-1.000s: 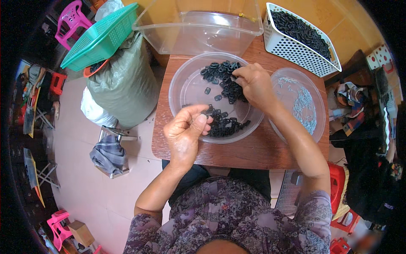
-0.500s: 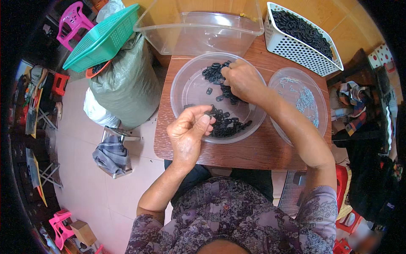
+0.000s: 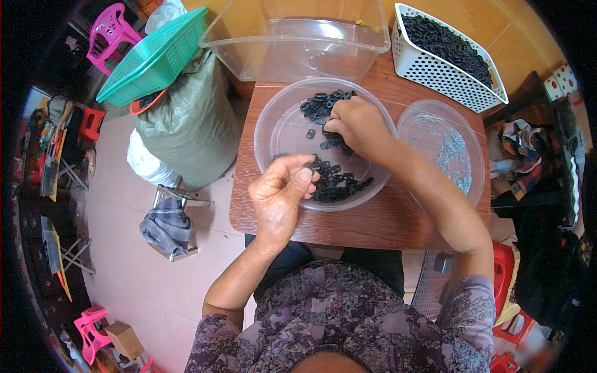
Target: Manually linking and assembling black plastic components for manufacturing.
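Observation:
A round clear plastic bowl (image 3: 264, 133) stands on the brown table, holding two loose heaps of small black oval pieces with holes. My left hand (image 3: 280, 193) is over the bowl's near left rim, thumb and fingers closed in a pinch; anything between the tips is too small to make out. Within the bowl, my right hand (image 3: 360, 127) bends its closed fingers down at the far heap of black pieces (image 3: 323, 107), and its fingertips are partly hidden. The near heap (image 3: 339, 186) lies just right of my left fingertips.
A shallower clear bowl (image 3: 429, 112) with thin silvery pins stands at the right, under my right forearm. Behind are a large clear tub (image 3: 292, 53) and a white perforated basket (image 3: 435, 65) full of black pieces. Left of the table (image 3: 373, 227) stands a stuffed sack (image 3: 189, 133) below a green basket (image 3: 155, 62).
My right hand has drawn slightly nearer and lower over the far heap. My left hand keeps its pinch in nearly the same place. The whole view has shifted slightly.

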